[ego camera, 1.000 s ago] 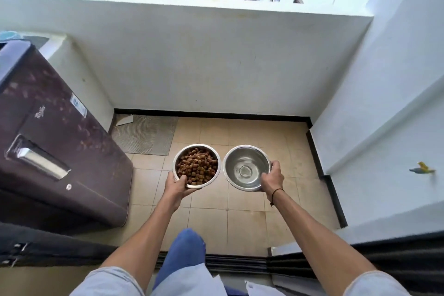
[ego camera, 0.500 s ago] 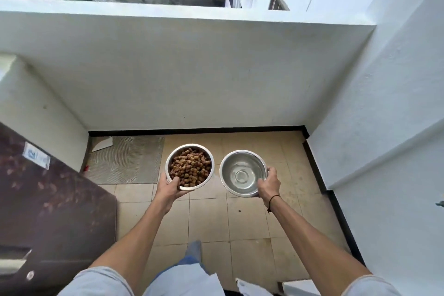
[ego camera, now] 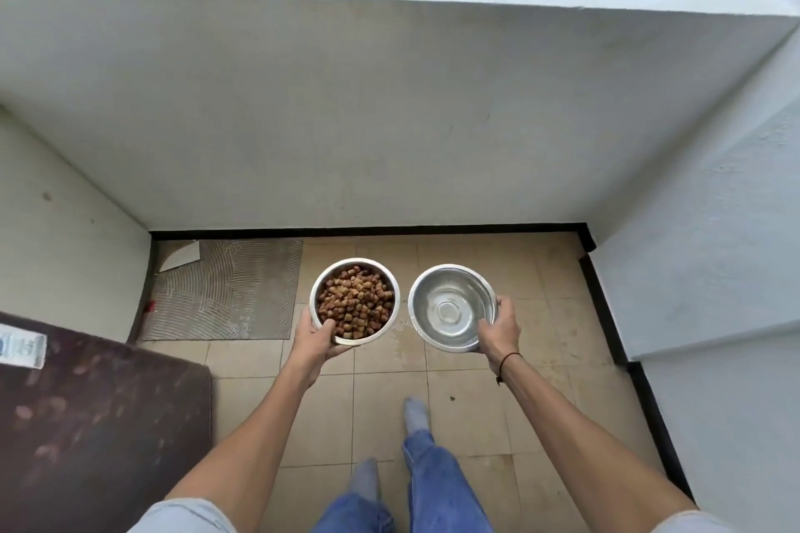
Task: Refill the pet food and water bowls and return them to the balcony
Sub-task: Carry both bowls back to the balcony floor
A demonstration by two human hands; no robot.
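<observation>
Bowls were both filled and both held in the air above the balcony floor (ego camera: 467, 394), side by side, well clear of the tiles. The food bowl (ego camera: 354, 301), heaped with brown kibble, was gripped by the left hand (ego camera: 315, 343), thumb hooked over the near rim and fingers under the base. The water bowl (ego camera: 453, 306) was gripped by the right hand (ego camera: 498, 332), fingers curled round the near right rim; its water looked still and level.

Compared with a second earlier, the person had stepped fully onto the tiles: both feet now stood on the floor, and the dark cabinet (ego camera: 99, 424) had slid back to the left edge of view. The mat (ego camera: 229, 290) in the far left corner lay nearer.

Judgement: refilling done, carrying done; only setting down remained. Lowering both level would matter, the water bowl being the likelier to spill.
</observation>
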